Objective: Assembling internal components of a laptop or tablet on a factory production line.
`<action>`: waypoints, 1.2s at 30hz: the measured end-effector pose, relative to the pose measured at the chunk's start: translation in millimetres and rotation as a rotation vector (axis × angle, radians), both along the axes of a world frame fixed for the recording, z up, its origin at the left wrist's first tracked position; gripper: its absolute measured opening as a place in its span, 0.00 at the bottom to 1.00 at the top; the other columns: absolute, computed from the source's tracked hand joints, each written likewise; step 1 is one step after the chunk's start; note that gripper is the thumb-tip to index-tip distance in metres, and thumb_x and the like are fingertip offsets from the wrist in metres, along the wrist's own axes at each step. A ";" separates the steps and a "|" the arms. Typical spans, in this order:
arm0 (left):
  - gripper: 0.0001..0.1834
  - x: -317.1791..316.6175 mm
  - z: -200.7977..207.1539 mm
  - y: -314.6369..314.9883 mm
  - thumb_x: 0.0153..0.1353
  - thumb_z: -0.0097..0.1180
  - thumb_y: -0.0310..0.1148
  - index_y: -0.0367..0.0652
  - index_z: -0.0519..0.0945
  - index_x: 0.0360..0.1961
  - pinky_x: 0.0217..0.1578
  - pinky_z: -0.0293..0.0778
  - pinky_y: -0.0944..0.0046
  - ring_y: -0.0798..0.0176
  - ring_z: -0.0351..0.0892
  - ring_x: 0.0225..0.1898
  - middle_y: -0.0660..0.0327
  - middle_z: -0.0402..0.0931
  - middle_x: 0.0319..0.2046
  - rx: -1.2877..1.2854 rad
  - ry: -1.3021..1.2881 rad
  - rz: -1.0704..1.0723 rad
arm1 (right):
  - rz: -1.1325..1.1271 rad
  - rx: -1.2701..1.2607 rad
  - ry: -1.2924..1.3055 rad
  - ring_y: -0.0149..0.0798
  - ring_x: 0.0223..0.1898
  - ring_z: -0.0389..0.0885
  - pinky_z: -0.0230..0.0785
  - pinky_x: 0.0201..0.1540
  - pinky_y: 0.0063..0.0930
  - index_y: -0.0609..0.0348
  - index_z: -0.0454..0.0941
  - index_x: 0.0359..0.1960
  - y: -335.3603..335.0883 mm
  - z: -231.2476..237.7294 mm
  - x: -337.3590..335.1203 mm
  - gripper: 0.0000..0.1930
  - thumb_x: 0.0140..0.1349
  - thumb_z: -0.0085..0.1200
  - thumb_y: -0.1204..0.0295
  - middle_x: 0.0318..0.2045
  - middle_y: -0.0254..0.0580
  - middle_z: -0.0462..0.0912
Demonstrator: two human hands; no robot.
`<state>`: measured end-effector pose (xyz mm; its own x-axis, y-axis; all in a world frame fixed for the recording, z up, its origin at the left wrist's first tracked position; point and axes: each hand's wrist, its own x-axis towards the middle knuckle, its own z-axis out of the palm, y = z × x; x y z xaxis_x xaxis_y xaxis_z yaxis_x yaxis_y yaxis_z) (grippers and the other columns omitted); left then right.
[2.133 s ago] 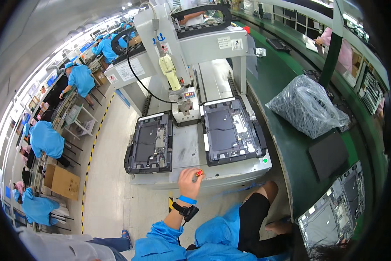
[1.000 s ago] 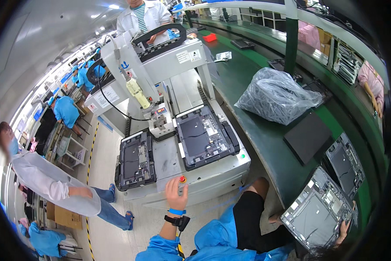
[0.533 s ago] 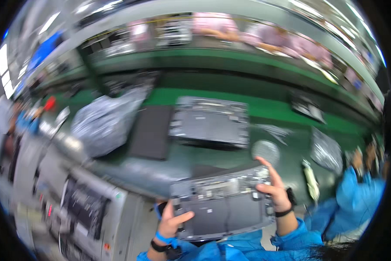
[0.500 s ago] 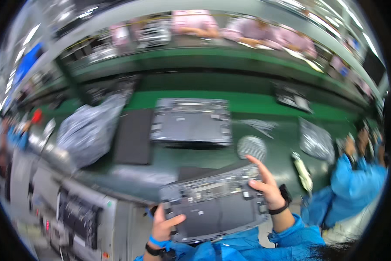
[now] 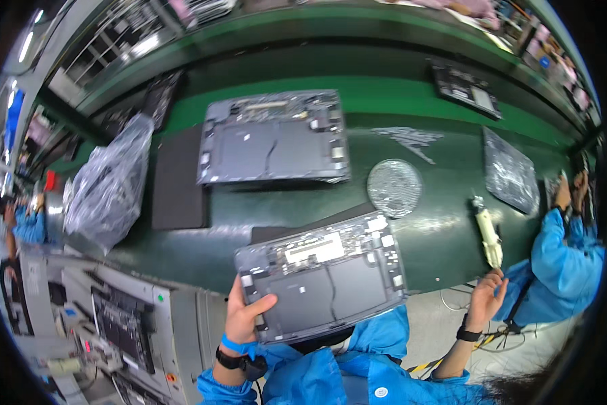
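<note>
My left hand (image 5: 243, 314) grips the left edge of an opened laptop base (image 5: 364, 287), thumb on top. Its circuit board and dark battery face up, and it is tilted over the bench's near edge. A dark flat panel (image 5: 266, 233) shows partly behind it. My right hand (image 5: 483, 302) is off the laptop, fingers partly spread, at the lower end of a cream electric screwdriver (image 5: 488, 233) lying on the bench. The fingertips meet or nearly meet its end; I cannot tell whether they touch. A round dish of small shiny parts (image 5: 394, 189) sits left of the screwdriver.
A stack of similar laptop bases (image 5: 239, 152) stands mid-bench beside a black slab (image 5: 180, 182). Plastic bags (image 5: 111, 185) lie left, a wrapped flat item (image 5: 511, 172) right, clear strips (image 5: 411, 140) behind the dish. Grey machinery (image 5: 182, 337) stands left; a co-worker's blue sleeve (image 5: 560, 260) is at right.
My right hand has let go of the laptop base's right side and moved right to the screwdriver. My left hand keeps its hold. The view has tipped downward.
</note>
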<state>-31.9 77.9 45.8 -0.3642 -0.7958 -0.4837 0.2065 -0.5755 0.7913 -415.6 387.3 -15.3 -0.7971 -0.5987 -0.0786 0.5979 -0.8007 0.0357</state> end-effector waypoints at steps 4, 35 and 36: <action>0.39 3.1 -0.8 -4.5 0.52 0.65 0.16 0.38 0.64 0.65 0.57 0.70 0.60 0.60 0.76 0.55 0.56 0.75 0.55 0.009 0.028 -0.062 | 0.024 0.233 0.291 0.28 0.30 0.63 0.62 0.37 0.26 0.60 0.66 0.43 36.0 -49.5 -32.4 0.08 0.75 0.45 0.68 0.28 0.32 0.64; 0.42 11.5 -18.5 1.0 0.57 0.62 0.16 0.34 0.51 0.68 0.57 0.72 0.61 0.62 0.73 0.58 0.53 0.69 0.58 -0.127 0.031 -0.090 | -0.002 0.523 1.147 0.27 0.18 0.59 0.56 0.22 0.24 0.70 0.58 0.65 -261.5 134.1 78.4 0.29 0.72 0.45 0.58 0.19 0.33 0.64; 0.42 11.2 -17.1 1.2 0.57 0.61 0.16 0.34 0.51 0.68 0.57 0.72 0.61 0.62 0.73 0.58 0.53 0.69 0.58 -0.117 0.038 -0.081 | 0.002 0.527 1.158 0.27 0.18 0.59 0.56 0.22 0.24 0.70 0.58 0.65 -266.9 139.3 99.7 0.29 0.72 0.45 0.58 0.19 0.33 0.64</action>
